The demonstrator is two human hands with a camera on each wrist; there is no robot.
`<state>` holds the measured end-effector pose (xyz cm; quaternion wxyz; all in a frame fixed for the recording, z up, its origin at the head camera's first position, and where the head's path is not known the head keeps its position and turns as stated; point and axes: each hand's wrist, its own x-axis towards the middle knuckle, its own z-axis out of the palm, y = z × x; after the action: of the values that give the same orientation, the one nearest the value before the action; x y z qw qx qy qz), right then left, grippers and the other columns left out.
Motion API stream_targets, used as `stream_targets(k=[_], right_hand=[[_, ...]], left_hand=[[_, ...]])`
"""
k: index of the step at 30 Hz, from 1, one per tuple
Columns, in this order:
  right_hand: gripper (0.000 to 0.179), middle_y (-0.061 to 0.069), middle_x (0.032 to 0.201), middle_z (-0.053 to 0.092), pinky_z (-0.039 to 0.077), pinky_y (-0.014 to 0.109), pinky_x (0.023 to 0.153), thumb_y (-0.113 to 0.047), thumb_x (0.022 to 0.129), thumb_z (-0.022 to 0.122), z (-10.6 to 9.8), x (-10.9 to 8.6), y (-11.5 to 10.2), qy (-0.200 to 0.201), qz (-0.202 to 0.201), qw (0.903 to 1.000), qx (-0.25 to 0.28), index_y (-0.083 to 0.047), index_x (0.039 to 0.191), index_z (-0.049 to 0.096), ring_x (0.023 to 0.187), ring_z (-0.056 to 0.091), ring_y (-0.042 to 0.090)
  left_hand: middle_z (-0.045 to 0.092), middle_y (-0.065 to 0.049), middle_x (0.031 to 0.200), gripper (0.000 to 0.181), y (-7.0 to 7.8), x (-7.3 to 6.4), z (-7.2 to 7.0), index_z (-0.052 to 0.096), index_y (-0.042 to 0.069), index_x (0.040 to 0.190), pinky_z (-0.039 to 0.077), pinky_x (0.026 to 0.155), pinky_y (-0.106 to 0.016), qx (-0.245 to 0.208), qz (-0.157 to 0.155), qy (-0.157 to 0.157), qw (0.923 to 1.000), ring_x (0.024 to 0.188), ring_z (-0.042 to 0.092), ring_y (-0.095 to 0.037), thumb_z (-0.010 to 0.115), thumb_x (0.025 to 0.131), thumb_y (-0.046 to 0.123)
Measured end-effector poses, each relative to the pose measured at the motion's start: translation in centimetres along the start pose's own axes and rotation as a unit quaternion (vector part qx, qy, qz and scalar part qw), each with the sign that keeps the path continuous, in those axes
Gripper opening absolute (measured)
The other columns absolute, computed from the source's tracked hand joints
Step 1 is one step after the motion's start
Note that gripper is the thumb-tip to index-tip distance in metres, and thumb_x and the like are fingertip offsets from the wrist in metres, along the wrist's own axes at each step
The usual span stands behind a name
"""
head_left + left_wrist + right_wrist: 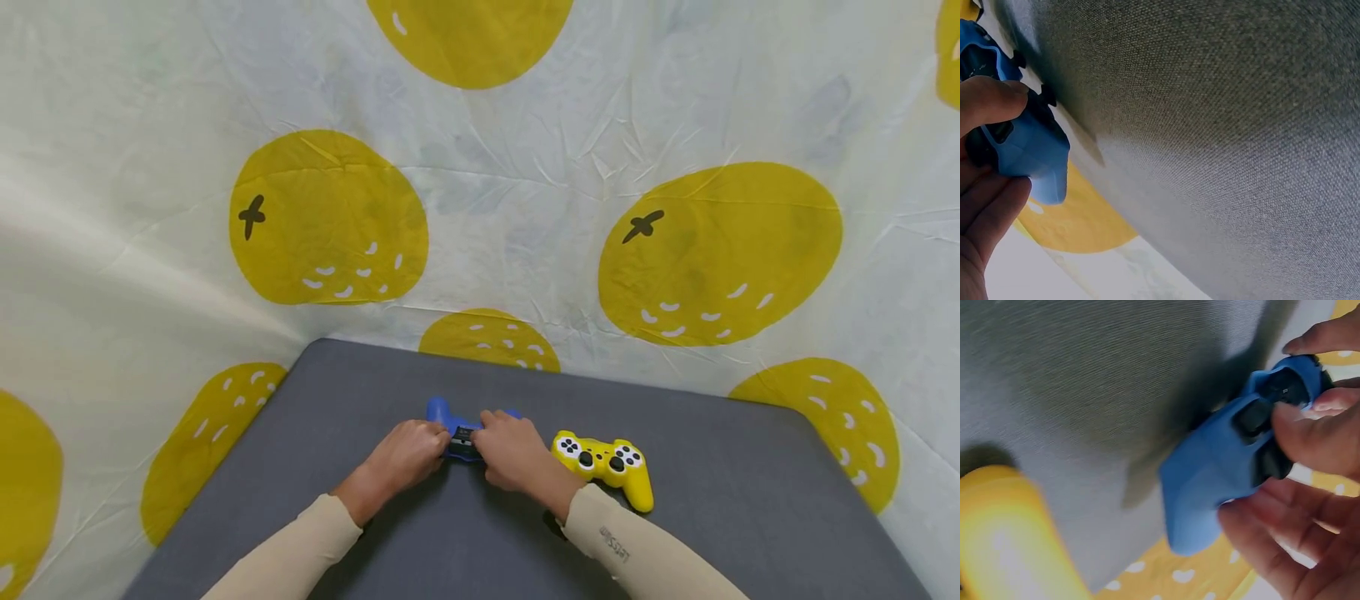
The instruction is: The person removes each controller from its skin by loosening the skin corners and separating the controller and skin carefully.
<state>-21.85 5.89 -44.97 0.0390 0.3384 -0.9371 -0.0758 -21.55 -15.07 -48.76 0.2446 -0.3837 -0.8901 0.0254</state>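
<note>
Both hands grip a blue game controller (438, 410), one at each end, low over the grey table. Its handles point away from me, and a black panel in its middle faces up. In the left wrist view, the black thumbsticks of the blue controller (1035, 150) point down at the table. My left hand (411, 454) pinches one end between thumb and fingers. The right hand (513, 450) has its thumb on the shoulder-button edge and its fingers on the opposite side of the blue controller (1204, 462). Just right of that hand lies a yellow game controller (602, 463), buttons up.
The grey table (360, 392) runs back to a pale cloth (517, 233) printed with big yellow fruit, which hangs behind it and at the sides. My right forearm passes in front of part of the yellow controller.
</note>
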Motion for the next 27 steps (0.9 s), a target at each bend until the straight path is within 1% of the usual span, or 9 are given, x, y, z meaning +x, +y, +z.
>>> stream_targets(k=[3, 6, 12, 16, 19, 23, 27], right_hand=[[0.014, 0.005, 0.108, 0.066, 0.06, 0.039, 0.067, -0.025, 0.088, 0.08, -0.4, 0.5, -0.5, -0.033, 0.013, 0.9992, -0.018, -0.017, 0.099, 0.076, 0.094, 0.064, 0.02], [0.013, 0.005, 0.109, 0.066, 0.06, 0.038, 0.07, -0.026, 0.09, 0.079, -0.6, 0.8, -0.8, -0.055, 0.018, 0.9979, -0.028, -0.017, 0.099, 0.077, 0.095, 0.062, 0.02], [0.013, 0.006, 0.099, 0.061, 0.058, 0.032, 0.071, -0.026, 0.094, 0.077, -0.9, 0.9, -1.1, -0.063, 0.006, 0.9966, -0.052, -0.014, 0.099, 0.076, 0.088, 0.058, 0.019], [0.012, 0.006, 0.097, 0.059, 0.057, 0.03, 0.071, -0.025, 0.097, 0.074, -1.0, 0.8, -1.1, -0.066, -0.007, 0.9955, -0.067, -0.013, 0.101, 0.076, 0.087, 0.057, 0.019], [0.012, 0.005, 0.096, 0.059, 0.056, 0.029, 0.073, -0.025, 0.098, 0.073, -1.1, 0.7, -1.0, -0.073, -0.018, 0.9945, -0.073, -0.013, 0.101, 0.075, 0.086, 0.057, 0.019], [0.013, 0.005, 0.097, 0.06, 0.057, 0.029, 0.077, -0.023, 0.097, 0.073, -1.4, 0.7, -0.7, -0.082, -0.031, 0.9941, -0.064, -0.012, 0.104, 0.075, 0.089, 0.058, 0.019], [0.019, 0.005, 0.102, 0.062, 0.057, 0.031, 0.085, -0.02, 0.096, 0.075, -1.7, 0.5, -0.2, -0.085, -0.042, 0.9946, -0.042, -0.009, 0.111, 0.074, 0.094, 0.06, 0.019]], left_hand=[[0.066, 0.003, 0.072, 0.027, 0.0, 0.0, -0.1, 0.064, 0.015, 0.075, 0.055, 0.058, -0.029, -0.001, 0.002, -0.005, 1.0, 0.061, 0.065, -0.014, 0.091, 0.076, 0.017], [0.064, 0.003, 0.071, 0.028, 0.1, 0.1, -0.1, 0.062, 0.015, 0.074, 0.053, 0.056, -0.028, -0.001, 0.002, -0.006, 1.0, 0.059, 0.064, -0.014, 0.091, 0.076, 0.017], [0.063, 0.003, 0.068, 0.031, 0.0, 0.4, -0.4, 0.061, 0.016, 0.074, 0.053, 0.055, -0.028, 0.003, -0.002, -0.016, 0.9999, 0.059, 0.064, -0.014, 0.091, 0.076, 0.018], [0.064, 0.003, 0.068, 0.031, 0.1, 0.4, -0.6, 0.061, 0.016, 0.074, 0.052, 0.055, -0.029, -0.004, -0.002, -0.024, 0.9997, 0.059, 0.064, -0.014, 0.091, 0.076, 0.016], [0.064, 0.003, 0.068, 0.031, 0.1, 0.5, -0.7, 0.06, 0.016, 0.073, 0.051, 0.054, -0.029, -0.008, -0.002, -0.025, 0.9997, 0.058, 0.064, -0.015, 0.091, 0.074, 0.014], [0.064, 0.002, 0.067, 0.031, 0.1, 0.6, -0.7, 0.059, 0.015, 0.072, 0.051, 0.052, -0.03, -0.009, -0.003, -0.023, 0.9997, 0.057, 0.064, -0.016, 0.09, 0.073, 0.013], [0.063, 0.002, 0.066, 0.032, 0.0, 0.6, -0.6, 0.058, 0.016, 0.071, 0.051, 0.052, -0.031, -0.007, -0.005, -0.021, 0.9997, 0.056, 0.064, -0.017, 0.09, 0.073, 0.014]])
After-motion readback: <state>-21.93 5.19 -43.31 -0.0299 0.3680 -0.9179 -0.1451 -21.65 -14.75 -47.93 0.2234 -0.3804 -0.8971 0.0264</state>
